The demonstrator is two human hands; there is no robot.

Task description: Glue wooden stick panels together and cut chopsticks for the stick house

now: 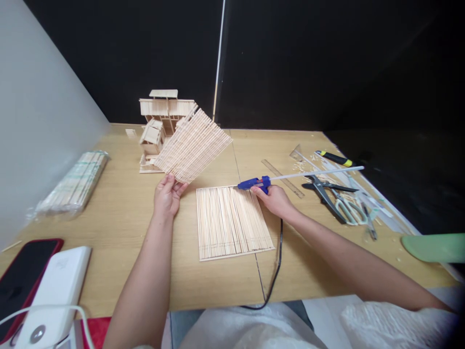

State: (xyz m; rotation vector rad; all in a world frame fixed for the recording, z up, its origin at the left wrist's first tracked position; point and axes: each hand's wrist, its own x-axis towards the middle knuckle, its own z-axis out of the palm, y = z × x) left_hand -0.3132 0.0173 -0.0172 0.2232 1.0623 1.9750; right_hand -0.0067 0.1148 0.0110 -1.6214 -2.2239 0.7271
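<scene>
Wooden table [225, 286] beneath crosswise, left-pointing glue gun [259, 183], right fingers [257, 192] wrapped round, left fingers [169, 180] pinching slanted panel [193, 147]

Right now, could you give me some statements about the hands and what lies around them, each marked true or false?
1. The right hand holds a blue glue gun. True.
2. The left hand is empty. False: it holds up a panel of thin wooden sticks.
3. A second stick panel lies on the table. True.
4. The phone is on the right, beside the pliers. False: the phone is at the left, next to a white box-shaped device.
5. A small wooden model building stands toward the back of the table. True.
</scene>
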